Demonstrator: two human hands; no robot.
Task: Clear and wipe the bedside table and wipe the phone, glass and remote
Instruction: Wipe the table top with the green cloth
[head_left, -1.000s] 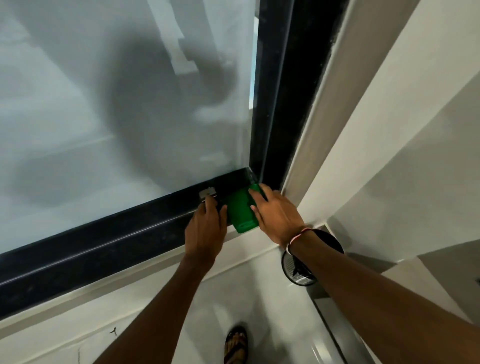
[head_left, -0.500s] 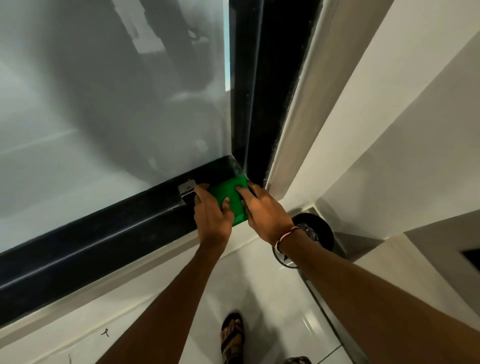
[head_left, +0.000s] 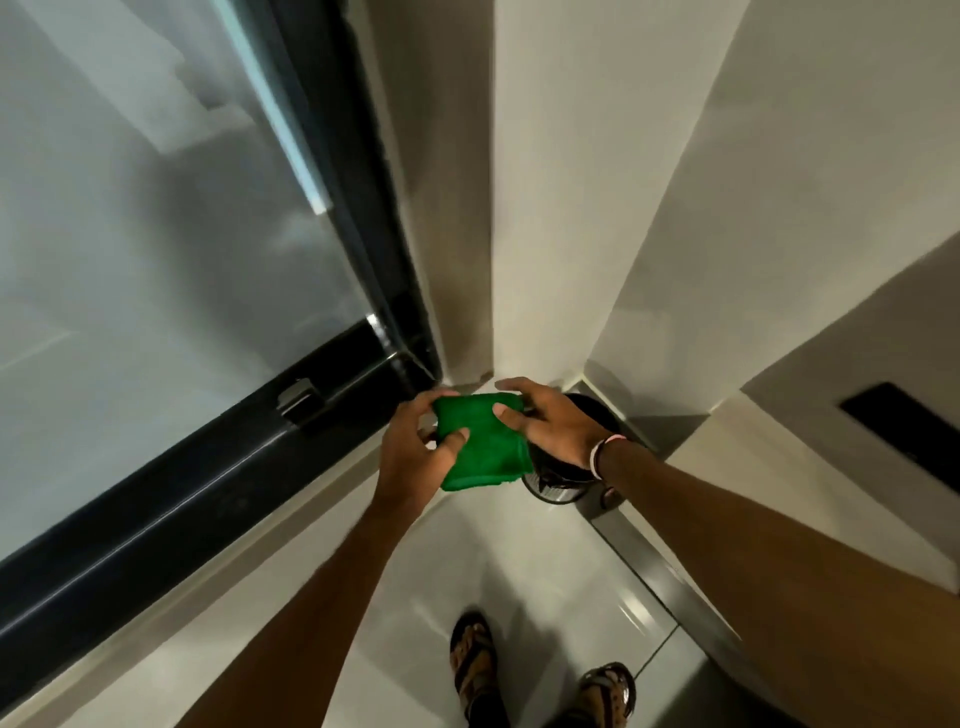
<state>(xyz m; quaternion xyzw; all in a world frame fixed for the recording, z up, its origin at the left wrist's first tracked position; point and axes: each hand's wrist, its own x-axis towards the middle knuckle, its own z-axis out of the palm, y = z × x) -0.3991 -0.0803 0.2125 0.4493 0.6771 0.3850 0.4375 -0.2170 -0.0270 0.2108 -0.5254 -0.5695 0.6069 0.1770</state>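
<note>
Green cloth (head_left: 480, 447), folded up, sits between both hands near the corner by the dark window frame (head_left: 218, 467). Left hand (head_left: 415, 457) pinches its left side with the thumb on top. Right hand (head_left: 550, 421) grips its right side. A round bin (head_left: 556, 486) stands on the floor just beneath the cloth.

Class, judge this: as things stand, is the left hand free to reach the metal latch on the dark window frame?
Probably not yet: the left hand grips the green cloth, though the latch lies close and unobstructed.
</note>
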